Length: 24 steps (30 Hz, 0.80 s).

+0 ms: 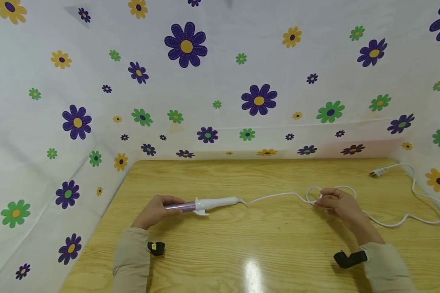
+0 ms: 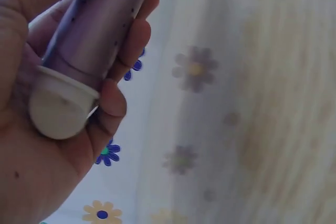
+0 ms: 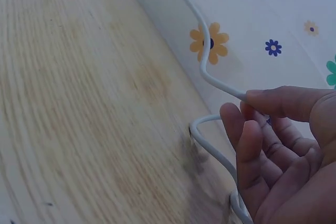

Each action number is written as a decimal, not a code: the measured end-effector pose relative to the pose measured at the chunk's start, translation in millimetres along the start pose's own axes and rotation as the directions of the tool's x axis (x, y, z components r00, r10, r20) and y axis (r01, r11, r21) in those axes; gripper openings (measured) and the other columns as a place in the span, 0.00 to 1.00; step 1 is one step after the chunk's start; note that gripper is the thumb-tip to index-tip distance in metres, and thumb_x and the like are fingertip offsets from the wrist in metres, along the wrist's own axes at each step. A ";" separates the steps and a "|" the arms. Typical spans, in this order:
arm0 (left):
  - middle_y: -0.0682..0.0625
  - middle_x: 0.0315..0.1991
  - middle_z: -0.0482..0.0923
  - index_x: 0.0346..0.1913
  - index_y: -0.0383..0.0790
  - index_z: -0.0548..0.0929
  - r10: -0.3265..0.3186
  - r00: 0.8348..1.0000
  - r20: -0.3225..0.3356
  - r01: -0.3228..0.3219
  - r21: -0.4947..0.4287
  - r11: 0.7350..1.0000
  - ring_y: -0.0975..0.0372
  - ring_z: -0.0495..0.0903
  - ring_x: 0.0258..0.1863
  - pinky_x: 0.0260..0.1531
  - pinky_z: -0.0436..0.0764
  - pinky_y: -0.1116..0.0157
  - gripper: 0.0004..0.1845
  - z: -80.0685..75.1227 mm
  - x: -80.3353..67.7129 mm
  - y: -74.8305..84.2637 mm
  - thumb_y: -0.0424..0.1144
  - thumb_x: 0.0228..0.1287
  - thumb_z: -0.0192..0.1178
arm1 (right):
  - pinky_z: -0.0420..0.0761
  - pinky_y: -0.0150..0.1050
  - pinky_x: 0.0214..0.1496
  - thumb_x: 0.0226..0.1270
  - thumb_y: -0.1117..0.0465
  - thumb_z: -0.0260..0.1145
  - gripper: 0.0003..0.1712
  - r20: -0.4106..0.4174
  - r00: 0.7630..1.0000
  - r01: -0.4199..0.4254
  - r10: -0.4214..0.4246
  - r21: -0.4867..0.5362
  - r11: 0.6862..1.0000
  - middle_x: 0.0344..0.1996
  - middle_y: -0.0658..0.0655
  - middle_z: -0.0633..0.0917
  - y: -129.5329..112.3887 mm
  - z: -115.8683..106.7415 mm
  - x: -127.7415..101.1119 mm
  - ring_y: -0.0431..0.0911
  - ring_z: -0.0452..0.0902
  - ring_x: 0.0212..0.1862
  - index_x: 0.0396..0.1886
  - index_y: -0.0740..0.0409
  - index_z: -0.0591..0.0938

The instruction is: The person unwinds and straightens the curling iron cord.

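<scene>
My left hand grips a curling iron by its purple barrel. In the left wrist view the fingers curl round the barrel, and its pale rounded tip lies against the palm. The white handle points right in the head view, with a small clamp lever on its underside. From the handle a white cord runs right to my right hand. In the right wrist view the thumb and fingers pinch the cord, and a loop of it hangs beside the fingers.
Beyond the right hand the cord winds across the wooden table to a two-prong plug near the back right corner. A flower-printed white cloth rises behind and beside the table. Black wrist cameras sit on both sleeves.
</scene>
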State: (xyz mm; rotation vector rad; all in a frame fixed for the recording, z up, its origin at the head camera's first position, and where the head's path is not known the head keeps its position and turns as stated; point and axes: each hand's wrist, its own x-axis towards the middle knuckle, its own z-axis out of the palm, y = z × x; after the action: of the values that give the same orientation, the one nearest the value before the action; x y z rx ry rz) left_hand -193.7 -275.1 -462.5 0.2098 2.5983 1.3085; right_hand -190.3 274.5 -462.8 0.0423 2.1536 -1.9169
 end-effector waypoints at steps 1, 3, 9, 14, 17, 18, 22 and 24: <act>0.43 0.51 0.83 0.50 0.43 0.86 -0.001 1.000 0.008 0.001 0.001 1.000 0.57 0.79 0.46 0.48 0.76 0.60 0.19 1.3 1.6 -1.9 0.42 0.54 0.71 | 0.79 0.29 0.35 0.70 0.60 0.61 0.12 -0.009 1.000 0.003 -0.003 -0.032 0.999 0.31 0.35 0.85 -0.2 0.7 0.1 0.30 0.83 0.37 0.50 0.54 0.72; 0.45 0.51 0.83 0.50 0.44 0.85 -0.005 1.000 0.025 0.004 0.012 1.000 0.57 0.78 0.46 0.49 0.75 0.59 0.18 3.6 4.1 -5.0 0.42 0.55 0.71 | 0.79 0.30 0.35 0.69 0.60 0.62 0.13 -0.021 1.000 0.004 -0.006 -0.072 0.997 0.30 0.34 0.84 -0.2 2.4 0.7 0.30 0.81 0.36 0.49 0.57 0.72; 0.44 0.49 0.82 0.50 0.42 0.83 0.008 0.995 0.095 -0.012 0.044 0.999 0.58 0.77 0.45 0.48 0.74 0.59 0.17 8.4 4.4 -4.4 0.42 0.58 0.68 | 0.79 0.31 0.33 0.68 0.61 0.63 0.16 -0.048 0.999 -0.008 0.002 -0.116 0.993 0.28 0.34 0.82 2.1 6.9 2.7 0.31 0.78 0.33 0.49 0.64 0.71; 0.44 0.48 0.81 0.49 0.41 0.83 0.034 0.994 0.106 -0.045 0.105 0.993 0.57 0.76 0.45 0.48 0.73 0.58 0.15 10.0 4.2 4.3 0.39 0.59 0.67 | 0.79 0.31 0.34 0.68 0.59 0.63 0.19 -0.061 0.998 -0.027 0.019 -0.132 0.991 0.28 0.34 0.82 4.9 8.3 0.8 0.31 0.77 0.32 0.51 0.66 0.71; 0.44 0.49 0.80 0.48 0.41 0.83 0.025 0.994 0.105 -0.041 0.147 0.988 0.55 0.77 0.47 0.49 0.74 0.56 0.16 11.6 4.2 12.3 0.39 0.57 0.69 | 0.79 0.31 0.35 0.68 0.58 0.63 0.20 -0.047 0.999 -0.010 0.004 -0.140 0.990 0.29 0.34 0.82 5.7 10.0 -1.2 0.32 0.78 0.34 0.52 0.67 0.71; 0.42 0.51 0.80 0.48 0.40 0.83 0.033 0.994 0.108 -0.050 0.159 0.986 0.54 0.77 0.49 0.51 0.74 0.55 0.16 12.3 4.3 15.9 0.38 0.56 0.69 | 0.79 0.32 0.36 0.68 0.58 0.63 0.21 -0.043 0.999 -0.005 -0.001 -0.144 0.990 0.29 0.34 0.82 5.7 10.6 -1.8 0.32 0.78 0.34 0.52 0.67 0.70; 0.40 0.56 0.78 0.50 0.39 0.83 0.094 0.991 0.099 -0.111 0.183 0.977 0.47 0.74 0.59 0.59 0.71 0.46 0.20 21.5 6.3 33.4 0.39 0.54 0.71 | 0.78 0.32 0.36 0.69 0.57 0.62 0.25 -0.031 0.999 0.011 -0.016 -0.160 0.987 0.31 0.34 0.82 4.2 12.1 -3.1 0.32 0.79 0.36 0.56 0.70 0.69; 0.40 0.58 0.77 0.52 0.37 0.82 0.125 0.984 0.125 -0.142 0.134 0.981 0.45 0.74 0.61 0.60 0.71 0.47 0.21 29.0 10.0 42.3 0.39 0.55 0.70 | 0.79 0.32 0.37 0.69 0.56 0.62 0.26 -0.022 1.000 0.011 -0.015 -0.154 0.988 0.31 0.34 0.82 2.8 12.1 -3.0 0.32 0.79 0.37 0.57 0.69 0.68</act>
State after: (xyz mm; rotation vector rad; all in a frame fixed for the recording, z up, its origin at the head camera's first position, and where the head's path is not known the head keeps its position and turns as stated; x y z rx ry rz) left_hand -194.6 -225.4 -446.5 0.4781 2.6179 1.1144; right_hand -184.8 263.5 -466.1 0.0218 2.3159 -1.7588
